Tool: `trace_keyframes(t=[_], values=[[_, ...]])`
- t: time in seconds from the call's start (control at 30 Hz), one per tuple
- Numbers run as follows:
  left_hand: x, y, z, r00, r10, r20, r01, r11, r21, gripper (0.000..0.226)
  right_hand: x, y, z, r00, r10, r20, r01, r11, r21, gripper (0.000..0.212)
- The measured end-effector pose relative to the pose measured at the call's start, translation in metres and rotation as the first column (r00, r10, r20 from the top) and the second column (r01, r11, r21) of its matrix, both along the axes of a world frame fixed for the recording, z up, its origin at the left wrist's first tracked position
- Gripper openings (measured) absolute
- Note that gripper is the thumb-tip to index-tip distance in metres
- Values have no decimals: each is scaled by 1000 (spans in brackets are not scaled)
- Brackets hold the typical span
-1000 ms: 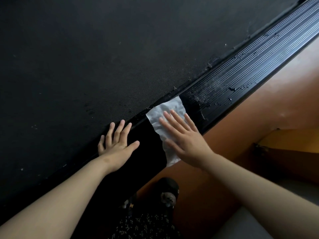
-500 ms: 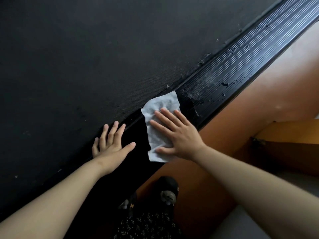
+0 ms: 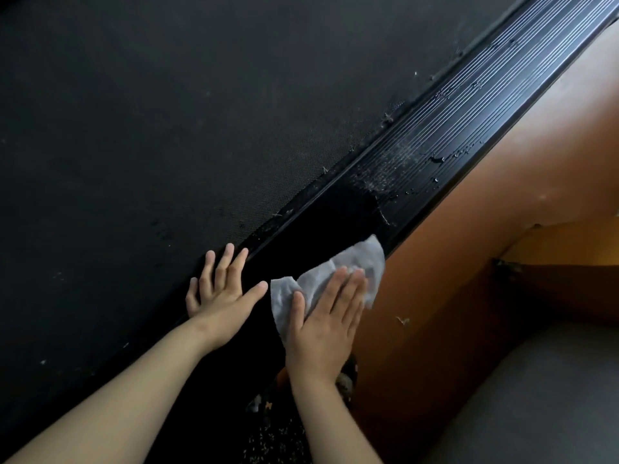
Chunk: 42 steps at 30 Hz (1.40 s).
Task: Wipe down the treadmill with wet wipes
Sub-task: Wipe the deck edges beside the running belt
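Note:
The treadmill's black belt (image 3: 167, 128) fills the upper left. Its ribbed black side rail (image 3: 452, 122) runs diagonally from the lower left to the top right, with water drops and pale streaks on the upper stretch. A white wet wipe (image 3: 355, 266) lies crumpled on the rail's outer edge. My right hand (image 3: 325, 323) presses flat on the wipe with straight fingers. My left hand (image 3: 221, 293) rests flat with spread fingers where the belt meets the rail, just left of the wipe.
An orange-brown floor (image 3: 469, 246) lies right of the rail, with a bit of lint on it. A grey surface (image 3: 536, 396) sits at the lower right. A dark slipper (image 3: 345, 383) and speckled dark clothing show below my hands.
My right hand has slid the wipe down the rail and out to its outer edge; its fingers now point along the rail. The left hand stays in place. The wiped stretch looks darker.

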State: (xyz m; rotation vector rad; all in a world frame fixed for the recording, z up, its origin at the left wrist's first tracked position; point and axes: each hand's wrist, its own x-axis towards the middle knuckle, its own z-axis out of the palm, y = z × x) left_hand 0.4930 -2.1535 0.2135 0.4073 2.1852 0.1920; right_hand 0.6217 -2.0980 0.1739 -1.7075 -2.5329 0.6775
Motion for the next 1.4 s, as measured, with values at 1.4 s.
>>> trace_keyframes(t=[1.4], values=[[-24, 140, -23, 908, -266, -322, 324, 936, 140, 55, -61, 139, 0, 868, -489, -88, 473, 867, -159, 79]])
